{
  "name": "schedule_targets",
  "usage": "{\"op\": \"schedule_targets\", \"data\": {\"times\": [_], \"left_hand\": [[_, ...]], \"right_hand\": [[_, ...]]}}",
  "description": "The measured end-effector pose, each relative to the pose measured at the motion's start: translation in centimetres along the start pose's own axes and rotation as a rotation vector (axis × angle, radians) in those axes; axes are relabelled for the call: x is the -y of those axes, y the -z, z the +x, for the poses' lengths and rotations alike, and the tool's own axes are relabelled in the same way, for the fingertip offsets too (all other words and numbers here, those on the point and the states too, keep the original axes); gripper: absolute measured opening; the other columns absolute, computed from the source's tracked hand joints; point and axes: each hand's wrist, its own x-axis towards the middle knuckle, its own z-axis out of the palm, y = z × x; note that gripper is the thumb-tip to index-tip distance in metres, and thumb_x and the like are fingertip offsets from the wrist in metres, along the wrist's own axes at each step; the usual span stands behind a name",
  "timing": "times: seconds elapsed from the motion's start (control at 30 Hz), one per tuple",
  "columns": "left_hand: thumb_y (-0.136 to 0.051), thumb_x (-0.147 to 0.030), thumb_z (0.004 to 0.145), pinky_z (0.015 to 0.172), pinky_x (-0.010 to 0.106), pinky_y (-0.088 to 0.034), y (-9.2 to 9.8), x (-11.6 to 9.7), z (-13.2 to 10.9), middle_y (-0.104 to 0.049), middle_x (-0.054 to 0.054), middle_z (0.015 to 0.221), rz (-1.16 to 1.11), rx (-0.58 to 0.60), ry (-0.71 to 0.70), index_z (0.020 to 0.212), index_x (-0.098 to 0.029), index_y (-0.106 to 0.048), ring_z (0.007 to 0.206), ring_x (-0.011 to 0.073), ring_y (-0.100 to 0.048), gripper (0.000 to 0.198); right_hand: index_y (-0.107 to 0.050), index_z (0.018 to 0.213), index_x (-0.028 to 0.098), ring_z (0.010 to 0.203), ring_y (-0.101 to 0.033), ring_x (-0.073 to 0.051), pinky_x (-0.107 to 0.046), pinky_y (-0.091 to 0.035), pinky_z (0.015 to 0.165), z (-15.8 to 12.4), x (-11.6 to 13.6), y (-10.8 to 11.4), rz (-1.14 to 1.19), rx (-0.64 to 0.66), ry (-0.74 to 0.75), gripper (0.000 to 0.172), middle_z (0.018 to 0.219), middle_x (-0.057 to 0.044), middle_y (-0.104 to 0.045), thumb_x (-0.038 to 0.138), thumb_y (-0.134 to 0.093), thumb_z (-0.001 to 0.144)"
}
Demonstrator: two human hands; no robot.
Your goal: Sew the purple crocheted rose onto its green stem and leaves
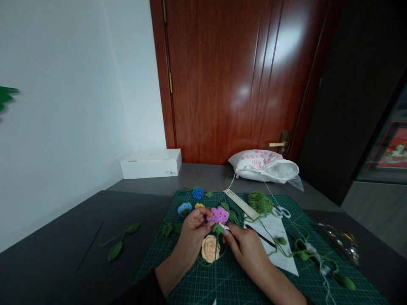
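My left hand (193, 233) pinches the left edge of a purple crocheted flower (218, 215), held up over the cutting mat. My right hand (243, 241) is closed on a small white pointed thing (224, 226), perhaps a nozzle; its tip is at the flower's lower edge. Just under the flower is a green crocheted piece (218, 229) with a stem hanging down, partly hidden by the fingers. A peach crocheted rose (210, 249) lies below, between my hands. Light blue (185, 209) and yellow (199, 205) flowers lie behind my left hand.
On the green cutting mat (190, 288) are a blue rose (197, 193), green yarn (260, 202), a ruler (241, 204), scissors (281, 211), white paper (286, 254) and a dark stick (260, 235). A leaf sprig (119, 243) lies left. Behind stand a white box (151, 164) and a white bag (263, 165).
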Motion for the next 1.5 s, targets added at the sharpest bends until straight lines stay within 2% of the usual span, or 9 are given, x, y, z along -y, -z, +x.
{"op": "schedule_targets", "data": {"times": [0.23, 0.43, 0.5, 0.6, 0.73, 1.0, 1.23, 1.37, 1.5], "left_hand": [[-0.078, -0.007, 0.067, 0.074, 0.025, -0.049, 0.1, 0.1, 0.0, -0.068, 0.003, 0.084, 0.005, -0.009, -0.019, 0.08, -0.016, -0.066, 0.079, 0.0151, -0.063, 0.02], [-0.079, -0.008, 0.068, 0.075, 0.027, -0.05, 0.1, 0.1, 0.0, -0.068, 0.004, 0.086, 0.011, -0.002, -0.033, 0.08, -0.016, -0.066, 0.081, 0.0162, -0.063, 0.019], [-0.079, -0.009, 0.067, 0.076, 0.027, -0.05, 0.0, 0.2, 0.0, -0.068, 0.003, 0.086, 0.008, 0.002, -0.039, 0.08, -0.016, -0.066, 0.081, 0.0162, -0.063, 0.019], [-0.079, -0.008, 0.066, 0.076, 0.027, -0.05, 0.0, 0.2, 0.0, -0.068, 0.003, 0.086, 0.006, 0.006, -0.044, 0.079, -0.016, -0.066, 0.081, 0.0163, -0.064, 0.02], [-0.078, -0.007, 0.067, 0.076, 0.028, -0.051, 0.0, 0.1, 0.1, -0.068, 0.003, 0.089, 0.001, 0.005, -0.052, 0.08, -0.016, -0.066, 0.081, 0.0164, -0.064, 0.02], [-0.078, -0.005, 0.067, 0.076, 0.024, -0.05, -0.1, -0.1, 0.1, -0.069, 0.003, 0.088, -0.001, 0.008, -0.06, 0.079, -0.015, -0.068, 0.082, 0.0147, -0.063, 0.019], [-0.081, -0.009, 0.065, 0.074, 0.028, -0.054, -0.3, -0.5, 0.1, -0.069, 0.002, 0.086, -0.036, 0.009, -0.039, 0.079, -0.016, -0.065, 0.078, 0.0164, -0.067, 0.022], [-0.08, -0.007, 0.065, 0.074, 0.028, -0.056, -0.4, -0.6, 0.0, -0.07, 0.002, 0.087, -0.039, -0.004, -0.029, 0.08, -0.016, -0.066, 0.077, 0.0161, -0.068, 0.023], [-0.078, -0.005, 0.064, 0.075, 0.03, -0.056, -0.4, -0.5, 0.0, -0.069, 0.001, 0.082, -0.034, -0.019, -0.015, 0.081, -0.016, -0.066, 0.076, 0.0168, -0.068, 0.023]], "right_hand": [[-0.063, 0.088, 0.019, 0.074, -0.065, -0.024, -0.031, -0.034, 0.067, -0.1, 0.4, 0.1, 0.046, -0.052, -0.031, 0.038, 0.08, -0.011, -0.068, 0.037, -0.033, 0.102], [-0.056, 0.08, 0.021, 0.064, -0.059, -0.02, -0.029, -0.035, 0.06, 0.2, 0.1, -0.4, 0.301, -0.017, -0.137, 0.047, 0.07, -0.005, -0.063, 0.056, -0.032, 0.099], [-0.052, 0.076, 0.022, 0.058, -0.054, -0.017, -0.027, -0.034, 0.055, 0.4, -0.2, -0.8, 0.419, -0.005, -0.187, 0.053, 0.065, -0.002, -0.057, 0.068, -0.032, 0.094], [-0.042, 0.067, 0.024, 0.044, -0.038, -0.012, -0.025, -0.028, 0.044, 0.7, -0.3, -1.5, 0.599, 0.04, -0.278, 0.062, 0.051, 0.005, -0.041, 0.082, -0.029, 0.085], [-0.041, 0.065, 0.025, 0.038, -0.025, -0.008, -0.023, -0.02, 0.038, 0.8, 0.4, -1.6, 0.791, 0.09, -0.352, 0.065, 0.046, 0.01, -0.03, 0.088, -0.034, 0.077], [-0.047, 0.065, 0.021, 0.039, -0.025, -0.007, -0.022, -0.018, 0.04, 0.8, 0.3, -1.6, 0.902, -0.015, -0.384, 0.064, 0.046, 0.011, -0.03, 0.084, -0.051, 0.073], [-0.05, 0.068, 0.021, 0.04, -0.029, -0.008, -0.022, -0.02, 0.041, 0.8, -0.5, -1.6, 0.838, -0.133, -0.348, 0.058, 0.047, 0.01, -0.032, 0.077, -0.048, 0.082], [-0.051, 0.078, 0.021, 0.046, -0.037, -0.011, -0.023, -0.028, 0.045, 0.5, -0.1, -0.9, 0.759, -0.178, -0.261, 0.049, 0.054, 0.007, -0.042, 0.067, -0.041, 0.092], [-0.052, 0.09, 0.022, 0.055, -0.051, -0.015, -0.026, -0.04, 0.054, 0.4, -0.5, -0.6, 0.648, -0.203, -0.198, 0.04, 0.064, 0.002, -0.056, 0.06, -0.041, 0.095]]}}
